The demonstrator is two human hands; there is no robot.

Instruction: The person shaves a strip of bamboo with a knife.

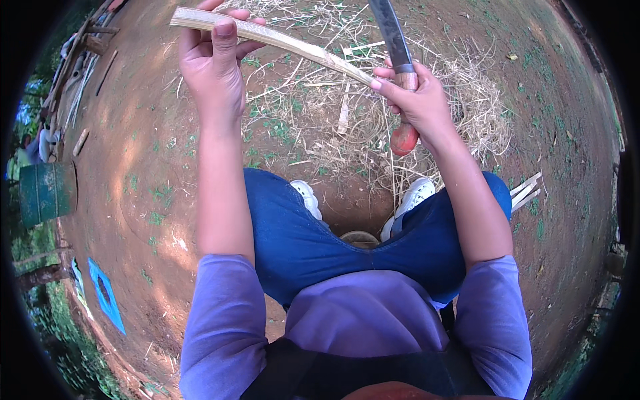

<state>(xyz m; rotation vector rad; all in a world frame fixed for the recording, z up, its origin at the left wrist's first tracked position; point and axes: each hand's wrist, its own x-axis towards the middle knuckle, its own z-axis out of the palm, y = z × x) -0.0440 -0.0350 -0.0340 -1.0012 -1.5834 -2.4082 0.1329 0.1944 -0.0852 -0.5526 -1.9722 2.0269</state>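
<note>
A pale split strip of wood or bamboo point(287, 43) spans the gap between my two hands, sloping down to the right. My left hand point(213, 60) grips it near its thicker left end, thumb on the near side. In my right hand point(423, 100) is a large knife point(392, 33) with a dark blade pointing away from me and a wooden handle ending in a red knob. The thumb and a finger of that same hand also pinch the strip's right end. The blade's tip runs out of the top of the view.
Pale shavings point(477, 100) lie heaped on the brown dirt beyond my feet. Several split strips point(527, 192) rest right of my knee. At the far left stand a green drum point(47, 193) and a blue sheet point(107, 293); poles and logs point(80, 67) lie behind.
</note>
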